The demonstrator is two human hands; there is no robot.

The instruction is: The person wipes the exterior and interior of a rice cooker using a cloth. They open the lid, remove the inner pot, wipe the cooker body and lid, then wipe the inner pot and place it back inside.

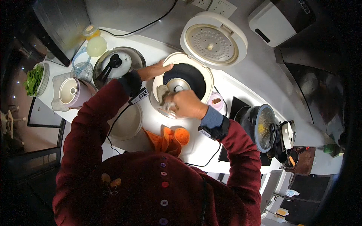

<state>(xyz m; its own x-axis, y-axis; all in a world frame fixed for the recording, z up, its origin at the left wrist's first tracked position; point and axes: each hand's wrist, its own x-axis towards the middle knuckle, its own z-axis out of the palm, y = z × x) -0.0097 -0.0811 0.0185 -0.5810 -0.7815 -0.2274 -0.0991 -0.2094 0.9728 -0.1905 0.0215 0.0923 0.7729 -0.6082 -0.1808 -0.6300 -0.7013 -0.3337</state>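
A cream rice cooker stands on the counter with its lid tipped up at the back. Its inner pot is out, so the dark cavity and the round heating plate show. At the cooker's left rim, my left hand grips the edge, thumb over the top. In my right hand is a crumpled greyish cloth, held over the front part of the rim. The fingers around the cloth are partly hidden. An orange towel lies in front of the cooker.
A steel pan with a glass lid, a lilac container and a white bowl are on the left. Leafy greens fill a basket. To the right stand a lidded pot and several pans. A black cable crosses the counter.
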